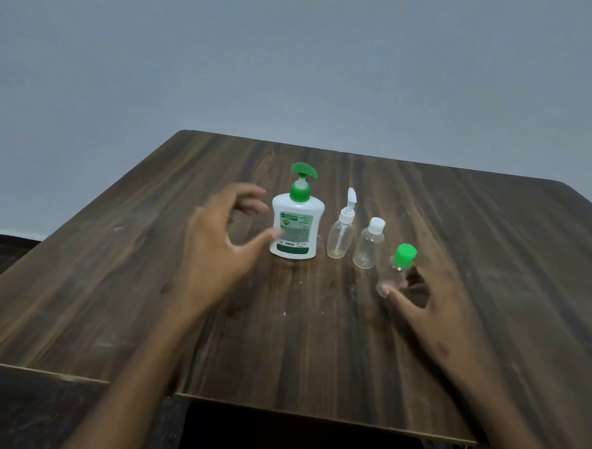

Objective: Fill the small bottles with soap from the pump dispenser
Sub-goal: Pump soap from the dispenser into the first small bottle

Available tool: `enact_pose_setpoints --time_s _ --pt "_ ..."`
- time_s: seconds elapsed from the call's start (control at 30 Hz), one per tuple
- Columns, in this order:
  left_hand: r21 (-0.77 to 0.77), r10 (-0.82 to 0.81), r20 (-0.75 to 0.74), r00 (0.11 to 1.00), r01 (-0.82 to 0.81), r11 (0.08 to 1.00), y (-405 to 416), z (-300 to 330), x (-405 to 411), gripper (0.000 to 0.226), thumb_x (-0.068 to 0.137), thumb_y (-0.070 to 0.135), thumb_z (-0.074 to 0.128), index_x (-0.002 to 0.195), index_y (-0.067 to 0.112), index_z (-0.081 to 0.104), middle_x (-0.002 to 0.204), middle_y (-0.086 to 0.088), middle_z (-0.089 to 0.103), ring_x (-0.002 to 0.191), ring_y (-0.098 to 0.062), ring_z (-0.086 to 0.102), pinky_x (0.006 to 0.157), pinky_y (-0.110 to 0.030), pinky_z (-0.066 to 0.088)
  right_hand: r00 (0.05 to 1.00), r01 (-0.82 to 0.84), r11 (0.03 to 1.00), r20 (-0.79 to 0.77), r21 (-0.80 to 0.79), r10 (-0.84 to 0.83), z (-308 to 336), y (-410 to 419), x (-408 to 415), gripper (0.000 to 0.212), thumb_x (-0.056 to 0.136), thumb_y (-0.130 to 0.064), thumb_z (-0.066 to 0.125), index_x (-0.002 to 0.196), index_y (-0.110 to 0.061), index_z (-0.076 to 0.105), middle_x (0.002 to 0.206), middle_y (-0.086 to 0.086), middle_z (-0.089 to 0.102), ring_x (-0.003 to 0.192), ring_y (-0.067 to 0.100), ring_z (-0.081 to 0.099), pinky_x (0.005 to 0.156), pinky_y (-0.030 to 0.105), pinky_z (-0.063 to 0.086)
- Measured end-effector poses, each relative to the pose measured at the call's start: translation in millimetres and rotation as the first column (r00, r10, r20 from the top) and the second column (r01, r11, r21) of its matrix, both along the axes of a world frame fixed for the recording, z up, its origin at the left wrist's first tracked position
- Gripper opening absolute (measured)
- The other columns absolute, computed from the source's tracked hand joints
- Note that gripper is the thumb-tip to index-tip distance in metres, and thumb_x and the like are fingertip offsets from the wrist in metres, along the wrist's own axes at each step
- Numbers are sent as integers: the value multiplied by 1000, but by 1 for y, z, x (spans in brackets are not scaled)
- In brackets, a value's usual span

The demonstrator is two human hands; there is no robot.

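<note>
Left hand spread apart beside the pump dispenser, likely heavy and slick: grip its waist. 2 white-capped clear bottles look light, tippy. Right hand fingers bracket the green-capped bottle; whether they grip it, I cannot tell.

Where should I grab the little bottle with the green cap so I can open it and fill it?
Take the green-capped bottle by its clear body, below the cap, coming from the right, where the right hand already is. It stands upright, and the white-capped bottle crowds its left. A body grip probably leaves the cap free to open.
</note>
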State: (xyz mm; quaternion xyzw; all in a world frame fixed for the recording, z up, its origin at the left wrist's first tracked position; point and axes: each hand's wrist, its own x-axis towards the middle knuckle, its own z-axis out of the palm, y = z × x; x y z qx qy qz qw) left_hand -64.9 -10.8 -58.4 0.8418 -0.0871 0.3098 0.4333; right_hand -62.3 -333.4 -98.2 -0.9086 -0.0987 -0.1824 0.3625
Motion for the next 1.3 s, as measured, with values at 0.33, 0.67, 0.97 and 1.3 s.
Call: enact_pose_setpoints --time_s 0.33,0.67,0.97,1.3 --pt "-80 -219 -140 966 209 975 -70 -49 -49 38 86 43 79 121 29 76 113 19 75 105 -6 70 91 -48 54 950 -284 942 78 -176 301 1 75 -46 39 81 -26 75 119 -20 69 106 -10 68 95 8 62 86 13 44" --pt "-35 -124 -65 990 122 992 -63 -68 -52 33 79 46 70 108 30 74 93 9 74 82 -9 66 70 -46 57 978 -72 881 139 -468 154 57 95 -55 46 88 -76 42 78 -32 47 63 -10 58 56 10 59 47 29 35" --pt "-97 -258 -91 962 249 964 -60 -74 -53 28 86 40 70 113 35 72 95 18 70 87 -4 66 76 -45 53 921 -156 884 259 -441 292 56 103 -46 37 88 -52 57 69 -31 33 55 -8 51 47 15 51 47 26 29" --pt "-174 -372 -210 904 340 924 -51 -70 -49 35 91 58 69 124 47 67 118 17 74 117 -4 68 117 -62 36 775 -606 714 -58 -351 630 84 79 -38 22 88 -12 54 87 -25 71 113 -17 67 108 9 56 93 26 43"
